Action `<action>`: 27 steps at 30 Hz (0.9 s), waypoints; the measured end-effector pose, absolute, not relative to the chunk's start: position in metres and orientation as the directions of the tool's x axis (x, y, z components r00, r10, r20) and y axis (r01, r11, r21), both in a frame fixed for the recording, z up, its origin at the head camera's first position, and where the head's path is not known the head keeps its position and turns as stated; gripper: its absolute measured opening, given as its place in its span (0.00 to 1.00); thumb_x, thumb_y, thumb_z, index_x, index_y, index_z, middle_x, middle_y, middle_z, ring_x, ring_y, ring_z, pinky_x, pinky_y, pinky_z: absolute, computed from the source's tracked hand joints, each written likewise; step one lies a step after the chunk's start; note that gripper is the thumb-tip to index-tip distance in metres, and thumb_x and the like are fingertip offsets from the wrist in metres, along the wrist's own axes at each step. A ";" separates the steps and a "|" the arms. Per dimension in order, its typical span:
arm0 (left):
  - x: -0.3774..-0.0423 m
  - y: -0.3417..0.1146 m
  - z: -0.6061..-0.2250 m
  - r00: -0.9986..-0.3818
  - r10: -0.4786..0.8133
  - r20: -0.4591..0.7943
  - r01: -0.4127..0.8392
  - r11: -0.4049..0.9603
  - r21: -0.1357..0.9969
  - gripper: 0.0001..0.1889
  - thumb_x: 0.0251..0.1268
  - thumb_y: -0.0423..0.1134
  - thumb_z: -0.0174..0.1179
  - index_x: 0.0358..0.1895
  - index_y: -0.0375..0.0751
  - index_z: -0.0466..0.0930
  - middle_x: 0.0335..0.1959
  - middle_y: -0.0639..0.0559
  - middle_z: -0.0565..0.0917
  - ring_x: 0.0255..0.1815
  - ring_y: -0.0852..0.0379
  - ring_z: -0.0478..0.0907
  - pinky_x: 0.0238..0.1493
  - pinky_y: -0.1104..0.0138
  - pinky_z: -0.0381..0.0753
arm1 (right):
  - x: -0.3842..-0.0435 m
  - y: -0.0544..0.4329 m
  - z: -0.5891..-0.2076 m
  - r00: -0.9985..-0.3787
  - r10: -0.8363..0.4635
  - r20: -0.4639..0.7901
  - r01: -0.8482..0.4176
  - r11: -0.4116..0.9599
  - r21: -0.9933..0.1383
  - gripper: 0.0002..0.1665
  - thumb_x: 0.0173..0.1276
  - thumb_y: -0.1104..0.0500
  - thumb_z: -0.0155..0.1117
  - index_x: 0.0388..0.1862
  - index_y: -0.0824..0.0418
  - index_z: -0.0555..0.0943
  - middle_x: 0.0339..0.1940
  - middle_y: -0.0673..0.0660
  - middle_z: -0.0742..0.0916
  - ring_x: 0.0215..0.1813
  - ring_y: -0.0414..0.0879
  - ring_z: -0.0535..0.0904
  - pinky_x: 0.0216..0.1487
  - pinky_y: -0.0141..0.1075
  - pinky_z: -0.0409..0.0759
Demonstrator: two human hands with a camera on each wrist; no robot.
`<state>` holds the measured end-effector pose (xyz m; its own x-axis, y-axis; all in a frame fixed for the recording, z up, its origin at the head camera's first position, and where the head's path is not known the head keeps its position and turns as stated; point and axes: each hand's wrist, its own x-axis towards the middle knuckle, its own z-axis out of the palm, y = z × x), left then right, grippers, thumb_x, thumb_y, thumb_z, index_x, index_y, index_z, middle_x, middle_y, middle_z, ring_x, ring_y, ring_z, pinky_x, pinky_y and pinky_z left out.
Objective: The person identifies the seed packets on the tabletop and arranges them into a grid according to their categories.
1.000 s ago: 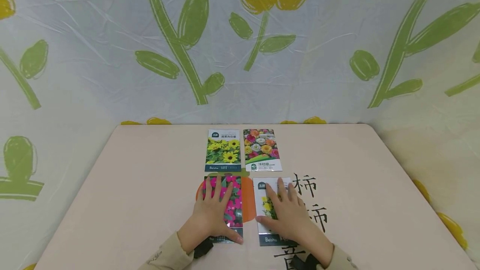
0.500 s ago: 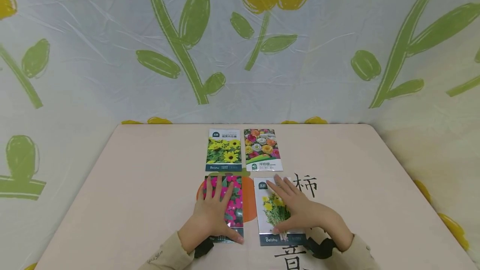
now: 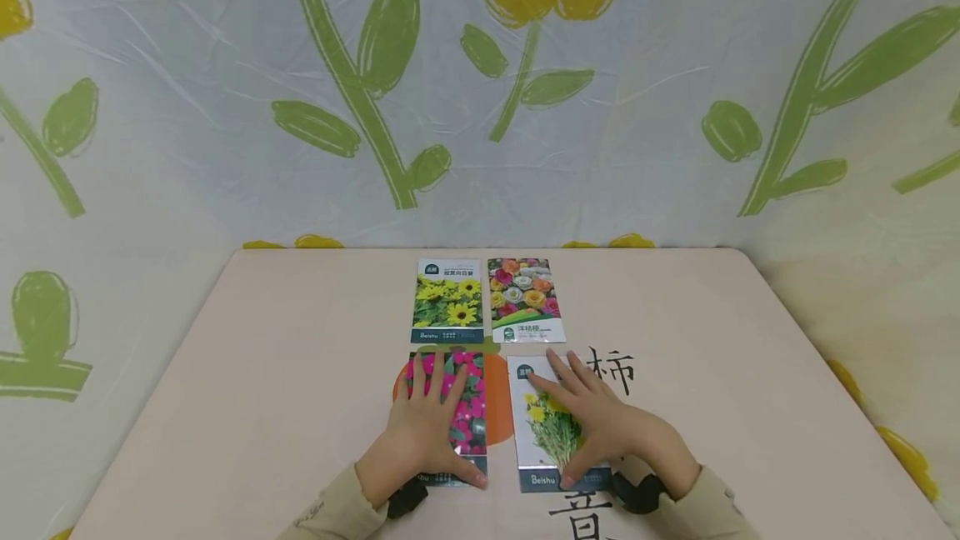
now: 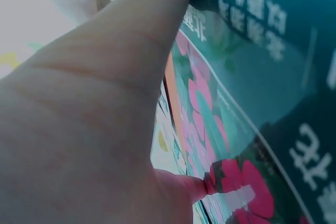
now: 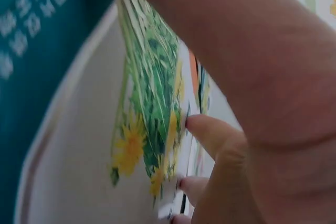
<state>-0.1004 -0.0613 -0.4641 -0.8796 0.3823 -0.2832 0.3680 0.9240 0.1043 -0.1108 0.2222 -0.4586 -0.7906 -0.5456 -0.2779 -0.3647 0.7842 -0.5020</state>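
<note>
My left hand (image 3: 422, 427) rests with spread fingers on a seed packet with pink flowers (image 3: 471, 423), nearest on the left. In the left wrist view that packet's dark green band (image 4: 247, 66) and pink blossoms show close up beside the hand. My right hand (image 3: 606, 422) lies over a white seed packet with yellow flowers (image 3: 553, 433). Its fingertips touch the packet's upper part, and its thumb tip is at the dark lower band. The right wrist view shows fingertips (image 5: 202, 129) against the printed yellow flowers. Both packets lie flat; neither is grasped.
Behind them lie a sunflower seed packet (image 3: 447, 300) and a packet with multicoloured blooms (image 3: 527, 300), side by side. The pale pink table (image 3: 300, 357) bears an orange print and black characters (image 3: 613, 369). A flower-patterned cloth (image 3: 637, 107) rises beyond its far edge.
My right hand has turned and its wrist has shifted right. Its thumb has slid from the white packet's left edge to the lower band. The left hand and all packets stay put.
</note>
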 end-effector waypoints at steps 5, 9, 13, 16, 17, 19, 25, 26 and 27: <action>-0.100 -0.062 -0.462 -0.878 0.389 -0.280 0.370 0.921 0.120 0.74 0.24 0.86 0.62 0.80 0.49 0.49 0.80 0.35 0.44 0.77 0.25 0.39 0.70 0.35 0.52 | -0.108 0.218 -0.458 -0.805 -0.515 -0.295 -0.344 0.810 -0.475 0.74 0.34 0.29 0.81 0.80 0.40 0.55 0.83 0.56 0.41 0.79 0.66 0.28 0.65 0.77 0.40; -0.100 -0.062 -0.462 -0.878 0.388 -0.279 0.366 0.922 0.128 0.74 0.24 0.86 0.62 0.80 0.50 0.49 0.80 0.35 0.44 0.77 0.25 0.39 0.71 0.35 0.52 | -0.108 0.216 -0.458 -0.801 -0.528 -0.282 -0.363 0.804 -0.472 0.74 0.36 0.28 0.80 0.81 0.42 0.55 0.83 0.59 0.41 0.79 0.67 0.28 0.66 0.77 0.39; -0.100 -0.062 -0.462 -0.879 0.389 -0.275 0.365 0.921 0.137 0.74 0.24 0.85 0.63 0.80 0.50 0.49 0.80 0.36 0.44 0.77 0.25 0.38 0.71 0.36 0.52 | -0.108 0.214 -0.459 -0.801 -0.540 -0.258 -0.384 0.795 -0.470 0.74 0.37 0.27 0.79 0.81 0.45 0.55 0.83 0.60 0.41 0.79 0.68 0.29 0.66 0.76 0.38; -0.100 -0.062 -0.461 -0.880 0.390 -0.272 0.364 0.920 0.143 0.73 0.24 0.85 0.63 0.80 0.50 0.50 0.80 0.36 0.44 0.77 0.26 0.38 0.71 0.36 0.52 | -0.107 0.213 -0.459 -0.804 -0.543 -0.243 -0.392 0.791 -0.470 0.74 0.37 0.26 0.78 0.81 0.45 0.55 0.83 0.61 0.41 0.79 0.69 0.30 0.67 0.76 0.38; -0.099 -0.062 -0.461 -0.879 0.391 -0.272 0.364 0.920 0.145 0.73 0.24 0.85 0.63 0.80 0.50 0.50 0.80 0.36 0.44 0.77 0.26 0.39 0.71 0.36 0.52 | -0.107 0.213 -0.460 -0.805 -0.544 -0.237 -0.395 0.789 -0.471 0.73 0.37 0.26 0.78 0.81 0.45 0.55 0.82 0.61 0.42 0.79 0.69 0.30 0.66 0.76 0.38; -0.099 -0.062 -0.461 -0.878 0.392 -0.274 0.366 0.920 0.142 0.73 0.24 0.85 0.63 0.80 0.50 0.50 0.80 0.36 0.44 0.77 0.26 0.38 0.71 0.36 0.52 | -0.107 0.212 -0.461 -0.805 -0.547 -0.231 -0.399 0.786 -0.471 0.73 0.37 0.26 0.78 0.81 0.45 0.55 0.82 0.61 0.42 0.79 0.69 0.30 0.66 0.76 0.38; -0.099 -0.062 -0.461 -0.880 0.392 -0.268 0.367 0.920 0.141 0.74 0.24 0.86 0.63 0.80 0.49 0.50 0.80 0.36 0.44 0.77 0.26 0.38 0.72 0.37 0.51 | -0.108 0.212 -0.465 -0.801 -0.563 -0.204 -0.422 0.772 -0.476 0.72 0.38 0.26 0.77 0.81 0.46 0.56 0.82 0.62 0.43 0.79 0.69 0.31 0.66 0.76 0.38; -0.099 -0.062 -0.461 -0.881 0.392 -0.266 0.367 0.919 0.141 0.74 0.24 0.86 0.63 0.80 0.49 0.50 0.80 0.36 0.44 0.77 0.26 0.38 0.72 0.37 0.51 | -0.108 0.212 -0.465 -0.801 -0.565 -0.198 -0.425 0.769 -0.478 0.72 0.38 0.26 0.77 0.81 0.46 0.56 0.82 0.62 0.43 0.79 0.69 0.31 0.66 0.76 0.39; -0.099 -0.062 -0.461 -0.881 0.392 -0.263 0.367 0.919 0.141 0.74 0.24 0.86 0.63 0.80 0.49 0.50 0.80 0.36 0.44 0.77 0.26 0.38 0.72 0.37 0.51 | -0.109 0.212 -0.466 -0.801 -0.566 -0.193 -0.426 0.767 -0.480 0.72 0.39 0.26 0.77 0.81 0.45 0.56 0.82 0.62 0.43 0.79 0.69 0.31 0.66 0.77 0.39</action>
<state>-0.0988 -0.0618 -0.4613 -0.8813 0.3925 -0.2632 0.3672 0.9193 0.1415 -0.1087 0.2119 -0.4657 -0.8011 -0.5665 -0.1934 -0.4263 0.7667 -0.4801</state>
